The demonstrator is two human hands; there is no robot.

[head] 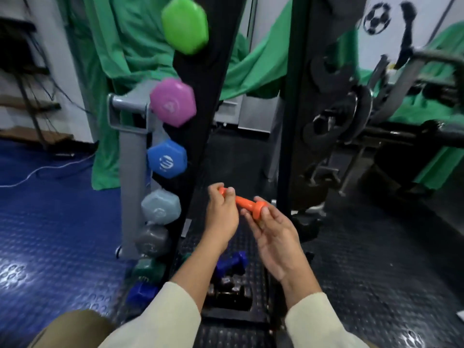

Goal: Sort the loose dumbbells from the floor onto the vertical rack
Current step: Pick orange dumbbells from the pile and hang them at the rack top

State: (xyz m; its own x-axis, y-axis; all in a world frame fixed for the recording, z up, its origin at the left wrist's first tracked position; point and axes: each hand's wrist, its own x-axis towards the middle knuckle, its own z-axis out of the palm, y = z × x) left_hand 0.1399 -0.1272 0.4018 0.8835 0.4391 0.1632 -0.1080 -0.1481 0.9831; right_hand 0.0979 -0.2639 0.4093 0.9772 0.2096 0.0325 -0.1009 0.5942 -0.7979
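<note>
At the centre of the frame, two bare hands hold one small orange dumbbell [247,203] between them, in the air above the floor. The left hand [223,212] has its fingers curled round the dumbbell's far end. The right hand [272,233], palm up, pinches the near disc-shaped end between thumb and fingers. Both arms wear cream long sleeves [160,315].

Just left of the hands stands a grey vertical rack [131,177]. Five hexagonal dumbbell ends show on it, stacked top to bottom: one lime green dumbbell [185,25] at the upper edge, one pink dumbbell [173,101], one blue dumbbell [167,159], one pale grey-blue dumbbell [160,207] and one dark grey dumbbell [152,241].

Below the rack, toward the lower centre, loose weights lie on the black rubber floor mat [376,285]: one dark green dumbbell [148,271], two royal blue dumbbells [232,263] [141,292], and some black metal ones, blurred, so their number cannot be told.

A blue studded floor [50,234] fills the lower left. Green cloth [140,33] hangs behind the rack, and black weight plates [334,101] sit on a machine at the right.
</note>
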